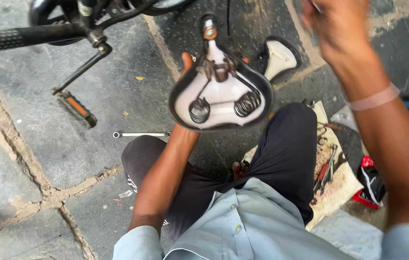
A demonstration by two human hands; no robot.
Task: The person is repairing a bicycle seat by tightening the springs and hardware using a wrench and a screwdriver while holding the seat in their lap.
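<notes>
At the upper left lay a pedal [75,106], with a wrench [139,134] on the ground right of it. My left hand [186,65] gripped the saddle [221,91] underside-up at centre frame, fingers mostly hidden behind it. My right hand [337,29] hung blurred at the upper right; I couldn't tell its grip.

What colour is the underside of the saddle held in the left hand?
White, with a black rim: saddle, left hand, head view.
</notes>
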